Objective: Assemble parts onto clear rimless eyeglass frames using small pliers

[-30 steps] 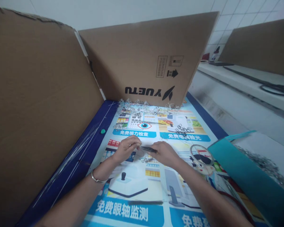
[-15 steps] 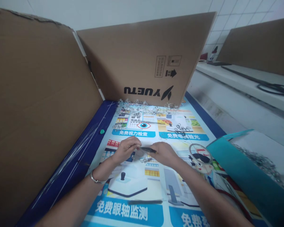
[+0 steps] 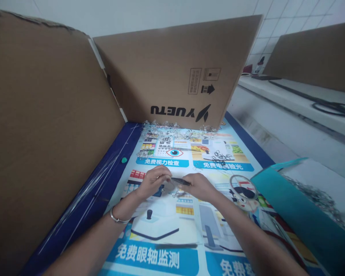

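My left hand (image 3: 156,181) is closed in a pinch on a thin wire loop (image 3: 170,188). Small clear beads (image 3: 178,193) hang by the loop, between and just below my hands. In my right hand (image 3: 200,186), fingers closed, is a dark narrow-tipped tool (image 3: 180,181); whether it is pliers or tweezers I cannot tell. Its tip points left and reaches the fingertips of my left hand. The exact contact with the wire is too small to make out.
Clear beaded pieces (image 3: 166,130) line the foot of a cardboard panel (image 3: 172,73). Dark rings (image 3: 222,158) lie right of centre, near a round hoop (image 3: 243,176). A teal box (image 3: 293,207) holds small metal pieces (image 3: 316,195). Thin wires (image 3: 89,188) and a green lump (image 3: 124,160) lie left.
The dark tool has turned slightly in my right hand, and the hanging beads have shifted a little to the right. My left hand stays nearly in place.
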A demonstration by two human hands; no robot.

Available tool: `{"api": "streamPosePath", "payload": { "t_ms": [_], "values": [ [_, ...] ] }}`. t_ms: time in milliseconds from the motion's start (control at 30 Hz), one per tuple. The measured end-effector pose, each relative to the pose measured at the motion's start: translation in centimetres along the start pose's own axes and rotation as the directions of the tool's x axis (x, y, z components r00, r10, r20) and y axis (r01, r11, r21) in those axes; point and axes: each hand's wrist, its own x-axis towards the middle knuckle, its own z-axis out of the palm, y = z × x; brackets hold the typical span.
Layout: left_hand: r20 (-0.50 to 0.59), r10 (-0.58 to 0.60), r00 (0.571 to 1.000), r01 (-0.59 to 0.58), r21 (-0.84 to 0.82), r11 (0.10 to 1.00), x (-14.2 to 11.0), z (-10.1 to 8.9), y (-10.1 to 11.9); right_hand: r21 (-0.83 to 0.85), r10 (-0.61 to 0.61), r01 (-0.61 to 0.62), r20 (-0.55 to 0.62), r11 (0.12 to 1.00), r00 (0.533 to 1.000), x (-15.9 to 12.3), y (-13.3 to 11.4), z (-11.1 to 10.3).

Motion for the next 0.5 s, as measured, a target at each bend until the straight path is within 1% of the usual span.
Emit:
{"api": "streamPosePath", "payload": {
  "t_ms": [100, 200, 500],
  "values": [
    [-0.013, 0.003, 1.0, -0.003, -0.01, 1.0, 0.01, 0.09, 0.01, 0.06, -0.018, 0.017, 0.018, 0.998, 1.0, 0.08, 0.36, 0.16],
    [-0.017, 0.006, 1.0, -0.007, -0.014, 1.0, 0.02, 0.12, -0.01, 0.08, -0.028, 0.025, 0.032, 0.997, 0.999, 0.09, 0.49, 0.27],
    [-0.006, -0.019, 1.0, 0.019, -0.02, 1.0, 0.01, 0.07, 0.03, -0.014, -0.001, 0.001, 0.046, 1.0, 0.999, -0.11, -0.16, -0.12]
  ]
}}
